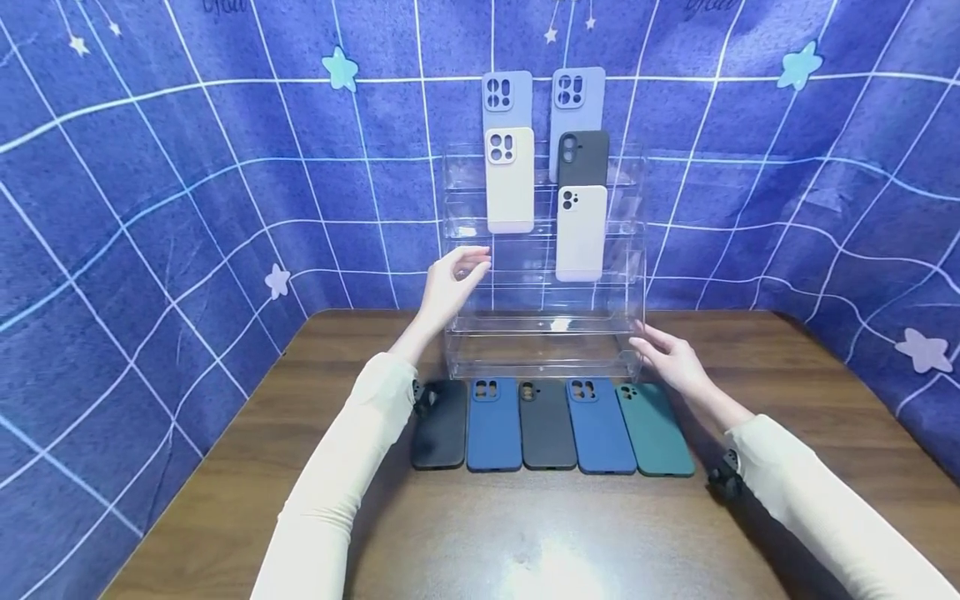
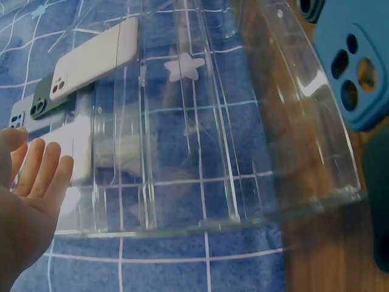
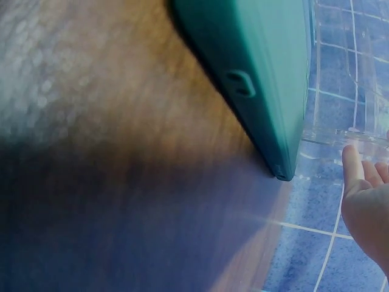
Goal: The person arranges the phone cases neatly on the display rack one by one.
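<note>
A clear tiered display rack (image 1: 543, 325) stands on the table between the two hands. My left hand (image 1: 450, 287) is at its left side, below a cream phone case (image 1: 510, 179), with bent fingers and nothing held. In the left wrist view the fingers of that hand (image 2: 36, 182) are spread beside the rack. At the rack's lower right edge is my right hand (image 1: 671, 358), thumb and fingertips right at the clear side panel. A green phone case (image 1: 656, 429) lies just left of this hand; its edge fills much of the right wrist view.
Upper tiers hold two pale blue cases (image 1: 577, 104), a dark case (image 1: 585, 158) and a white case (image 1: 581, 233). In front of the rack lie a black case (image 1: 440, 425), blue cases (image 1: 493, 429) and a dark grey case (image 1: 549, 429). Blue gridded cloth (image 1: 225, 192) surrounds the wooden table (image 1: 255, 492).
</note>
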Motion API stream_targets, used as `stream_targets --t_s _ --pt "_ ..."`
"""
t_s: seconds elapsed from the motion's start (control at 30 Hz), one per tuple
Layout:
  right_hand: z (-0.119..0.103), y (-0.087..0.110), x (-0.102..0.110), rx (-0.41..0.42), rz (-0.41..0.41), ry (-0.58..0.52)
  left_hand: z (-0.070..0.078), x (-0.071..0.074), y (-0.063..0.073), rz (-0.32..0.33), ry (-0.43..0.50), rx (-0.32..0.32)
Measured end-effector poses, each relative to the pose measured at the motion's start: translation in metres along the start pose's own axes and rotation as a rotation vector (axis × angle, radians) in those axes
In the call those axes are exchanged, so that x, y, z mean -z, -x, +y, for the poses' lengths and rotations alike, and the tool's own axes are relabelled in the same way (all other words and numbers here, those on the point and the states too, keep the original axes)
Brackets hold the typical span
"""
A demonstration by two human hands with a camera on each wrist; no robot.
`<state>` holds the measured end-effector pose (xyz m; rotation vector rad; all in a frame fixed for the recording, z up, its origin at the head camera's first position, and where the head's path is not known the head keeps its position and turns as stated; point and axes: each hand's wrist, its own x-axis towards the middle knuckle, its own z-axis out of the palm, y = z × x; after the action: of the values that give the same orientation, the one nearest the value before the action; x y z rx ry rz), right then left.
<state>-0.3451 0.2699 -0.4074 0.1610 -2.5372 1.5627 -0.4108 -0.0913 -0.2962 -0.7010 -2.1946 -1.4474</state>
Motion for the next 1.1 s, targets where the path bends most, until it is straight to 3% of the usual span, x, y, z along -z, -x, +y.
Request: stream_targets --t_s 0.37,0.6,0.77,1.0,1.1 --pt "0.003 -0.001 0.002 0.019 0.015 0.016 -0.008 0.024 0.023 0.02 0.014 0.024" --pt "0.001 -0.001 0.0 0.041 0.008 0.013 0.003 0.041 0.051 -0.011 -0.004 0.038" --pt "-0.002 0.001 0.001 0.029 -0.011 -0.008 -0.018 0.05 0.065 -0.04 0.001 0.088" --pt "0.0 -0.001 0.0 0.04 -0.008 -0.02 -0.068 0.056 0.076 -0.102 -0.022 0.161" --pt "0.0 -0.001 0.0 0.034 -0.002 -0.016 -0.079 0.059 0.083 -0.116 -0.053 0.182"
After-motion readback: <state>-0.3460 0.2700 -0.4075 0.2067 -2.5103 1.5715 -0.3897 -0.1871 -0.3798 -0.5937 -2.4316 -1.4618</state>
